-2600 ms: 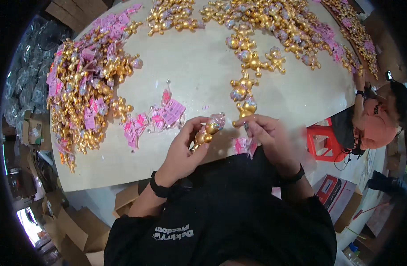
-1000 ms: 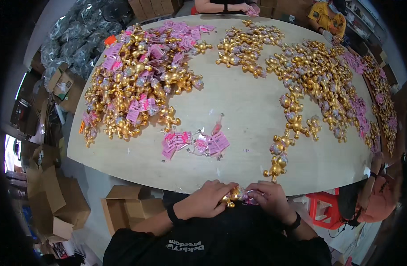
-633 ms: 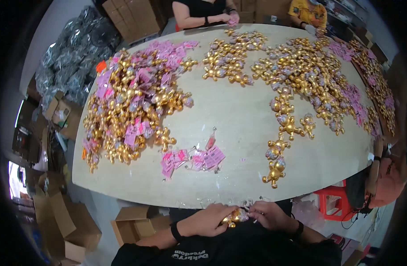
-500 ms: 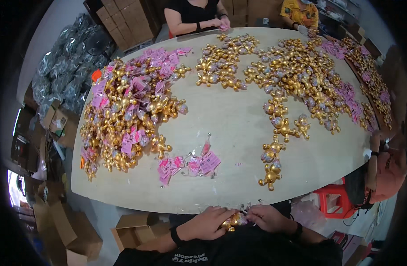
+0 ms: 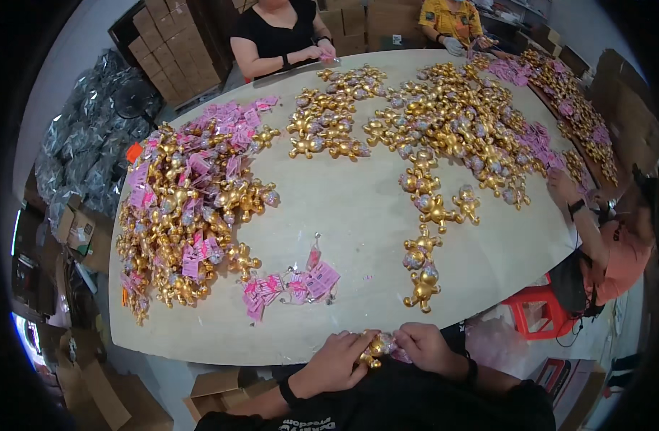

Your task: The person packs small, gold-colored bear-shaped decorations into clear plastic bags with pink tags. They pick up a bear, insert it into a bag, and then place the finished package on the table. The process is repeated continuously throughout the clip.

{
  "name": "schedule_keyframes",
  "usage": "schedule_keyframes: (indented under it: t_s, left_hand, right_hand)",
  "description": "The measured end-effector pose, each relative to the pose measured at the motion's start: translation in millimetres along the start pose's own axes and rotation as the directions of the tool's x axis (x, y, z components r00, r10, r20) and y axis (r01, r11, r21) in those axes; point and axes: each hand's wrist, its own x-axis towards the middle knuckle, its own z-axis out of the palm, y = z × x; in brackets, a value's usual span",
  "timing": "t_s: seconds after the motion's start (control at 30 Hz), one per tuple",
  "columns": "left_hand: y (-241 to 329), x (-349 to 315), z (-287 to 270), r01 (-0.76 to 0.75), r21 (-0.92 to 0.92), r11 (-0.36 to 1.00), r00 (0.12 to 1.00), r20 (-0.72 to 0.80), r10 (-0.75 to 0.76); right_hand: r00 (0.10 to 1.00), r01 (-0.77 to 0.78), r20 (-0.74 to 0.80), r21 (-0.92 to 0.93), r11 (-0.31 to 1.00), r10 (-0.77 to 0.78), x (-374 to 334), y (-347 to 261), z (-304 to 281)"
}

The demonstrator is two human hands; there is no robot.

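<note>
Near edge of the desk [image 5: 329, 208]: your left hand [image 5: 336, 365] partly hides the gold figurine [image 5: 374, 351]; what your right hand [image 5: 424, 348] grips is indistinct.

black shirt [image 5: 430, 402]: white lettering [image 5: 306, 424], upside down | pink cards [image 5: 321, 279]: print too small to read

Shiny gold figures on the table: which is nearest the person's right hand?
The shiny gold figure at the straggling row's near end; others there lie farther from the right hand.
</note>
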Motion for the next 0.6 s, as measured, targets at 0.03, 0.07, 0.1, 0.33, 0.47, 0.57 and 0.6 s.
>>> schedule_keyframes:
  t_s: [0.03,0.07,0.1,0.33,0.47,0.57,0.6]
  left_hand:
    - [0.2,2.2,-0.1,0.001,0.003,1.000,1.000,-0.013,-0.001]
    - [1.9,5.7,-2.5,-0.014,0.032,0.999,1.000,-0.009,0.014]
    - [1.9,11.7,-4.7,-0.012,0.048,0.999,1.000,-0.025,0.013]
    - [11.8,28.9,-9.2,0.039,0.088,0.995,0.981,-0.190,-0.021]
    - [14.0,37.2,-11.8,0.055,0.091,0.994,0.982,-0.186,-0.038]
    - [13.9,37.6,-11.5,0.045,0.092,0.995,0.981,-0.194,-0.027]
    - [14.9,37.9,-12.2,0.044,0.097,0.994,0.981,-0.190,-0.025]
  right_hand:
    - [0.999,0.021,-0.035,-0.011,1.000,-0.022,2.1,2.7,-0.7]
    - [0.997,0.042,-0.069,-0.018,0.999,-0.043,4.8,10.3,0.5]
    - [0.993,0.062,-0.104,-0.026,0.998,-0.064,6.5,13.9,-0.1]
    - [0.957,0.035,-0.289,0.059,0.998,-0.017,35.4,-1.5,3.3]
    - [0.962,0.026,-0.272,0.214,0.976,0.034,39.7,-6.9,-3.0]
    - [0.967,-0.033,-0.229,0.326,0.945,0.113,38.6,-8.6,-4.3]
    - [0.967,-0.048,-0.222,0.330,0.943,0.127,37.9,-7.1,-4.6]
